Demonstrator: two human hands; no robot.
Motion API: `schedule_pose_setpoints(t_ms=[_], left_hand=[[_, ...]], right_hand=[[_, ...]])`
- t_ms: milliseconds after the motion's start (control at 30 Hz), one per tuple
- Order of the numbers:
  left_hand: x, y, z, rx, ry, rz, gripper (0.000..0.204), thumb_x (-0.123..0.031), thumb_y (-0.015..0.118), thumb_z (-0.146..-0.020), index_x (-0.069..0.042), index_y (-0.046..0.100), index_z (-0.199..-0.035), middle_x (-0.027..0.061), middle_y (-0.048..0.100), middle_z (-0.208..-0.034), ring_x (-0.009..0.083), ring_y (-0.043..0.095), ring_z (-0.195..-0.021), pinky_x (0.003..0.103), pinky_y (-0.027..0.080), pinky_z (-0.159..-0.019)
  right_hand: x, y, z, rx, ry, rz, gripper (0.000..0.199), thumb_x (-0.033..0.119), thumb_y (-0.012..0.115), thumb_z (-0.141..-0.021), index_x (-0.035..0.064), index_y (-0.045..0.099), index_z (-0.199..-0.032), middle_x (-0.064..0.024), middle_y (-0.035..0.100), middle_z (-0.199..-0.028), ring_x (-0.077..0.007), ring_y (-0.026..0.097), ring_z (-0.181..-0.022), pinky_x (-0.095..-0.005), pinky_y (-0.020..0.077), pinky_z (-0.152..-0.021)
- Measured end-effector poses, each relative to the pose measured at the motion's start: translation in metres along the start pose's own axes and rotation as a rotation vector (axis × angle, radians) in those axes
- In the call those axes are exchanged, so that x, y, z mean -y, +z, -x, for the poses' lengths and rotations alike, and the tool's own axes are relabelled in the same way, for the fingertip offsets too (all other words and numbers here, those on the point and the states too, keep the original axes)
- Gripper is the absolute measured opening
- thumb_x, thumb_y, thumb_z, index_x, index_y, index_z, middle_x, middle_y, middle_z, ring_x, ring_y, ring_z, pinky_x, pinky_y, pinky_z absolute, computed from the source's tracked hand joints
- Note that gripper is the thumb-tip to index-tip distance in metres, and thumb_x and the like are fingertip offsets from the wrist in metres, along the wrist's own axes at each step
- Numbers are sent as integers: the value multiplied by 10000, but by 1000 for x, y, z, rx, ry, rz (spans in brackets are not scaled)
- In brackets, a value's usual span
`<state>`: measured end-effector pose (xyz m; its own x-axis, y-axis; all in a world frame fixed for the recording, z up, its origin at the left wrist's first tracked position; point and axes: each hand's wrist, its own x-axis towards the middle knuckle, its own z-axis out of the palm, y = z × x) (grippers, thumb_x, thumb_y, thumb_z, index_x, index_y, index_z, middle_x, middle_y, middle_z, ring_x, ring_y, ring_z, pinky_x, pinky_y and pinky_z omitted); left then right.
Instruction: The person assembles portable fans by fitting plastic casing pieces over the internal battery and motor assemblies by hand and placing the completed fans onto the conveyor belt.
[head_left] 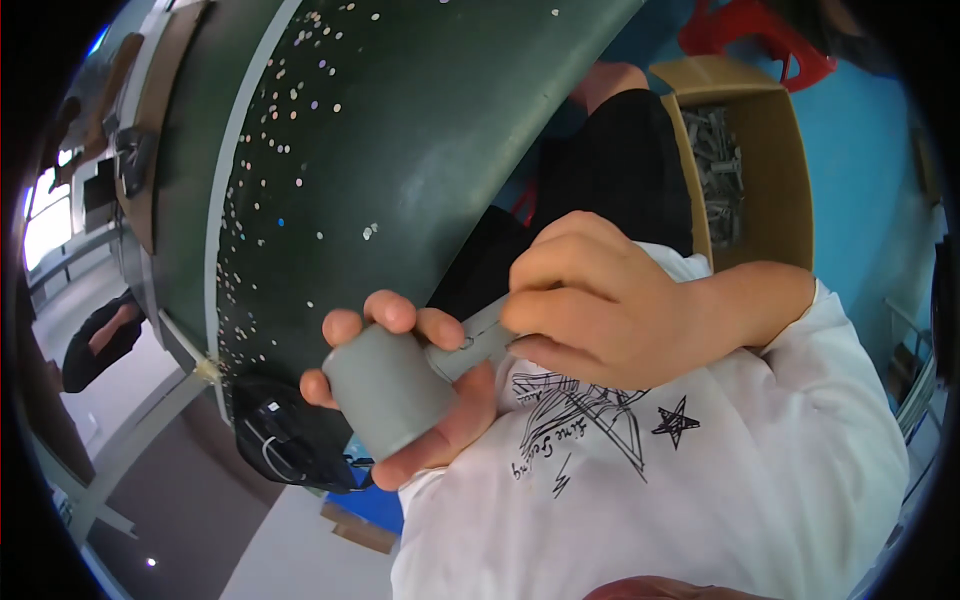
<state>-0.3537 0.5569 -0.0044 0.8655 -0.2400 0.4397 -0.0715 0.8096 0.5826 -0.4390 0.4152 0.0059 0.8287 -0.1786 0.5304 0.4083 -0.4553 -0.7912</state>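
Note:
My left hand [455, 415] is wrapped around a smooth grey plastic part with a wide cylindrical head [390, 385], its fingertips and thumb closed on the sides. From the head a narrower grey arm [478, 338] runs toward my right hand, with a small dark loop or mark on it. My right hand [600, 300] has its fingers curled and pinched at the far end of that arm. Those fingers hide the arm's end, and whether they hold anything else cannot be seen. Both hands are in front of my white printed shirt.
A dark green table [400, 130], scattered with small pale round dots, stretches along the left. An open cardboard box [770, 170] with several grey parts stands on the blue floor near my leg. A red stool [760, 40] is behind it; a black bag [285, 430] lies at lower left.

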Motion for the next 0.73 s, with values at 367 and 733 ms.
schedule_pose_setpoints(t_ms=[367,733], left_hand=[[7,22,-28,201,391,-140,647,-501,594,-880,-91,395,-1340,227,330,-1366,428,464,-1047,395,598,-513],[21,25,-31,-78,415,-490,674,-583,526,-888,-87,397,-1326,176,347,-1347,407,481,-1065,349,549,-429]], right_hand=[[11,18,-14,-139,-9,-78,292,-50,666,-667,-41,591,-949,-162,533,-957,-292,521,-763,-378,451,-652],[-12,35,-22,-243,-26,-82,217,42,607,-832,-31,570,-1033,-194,538,-980,-306,524,-775,-390,446,-670]])
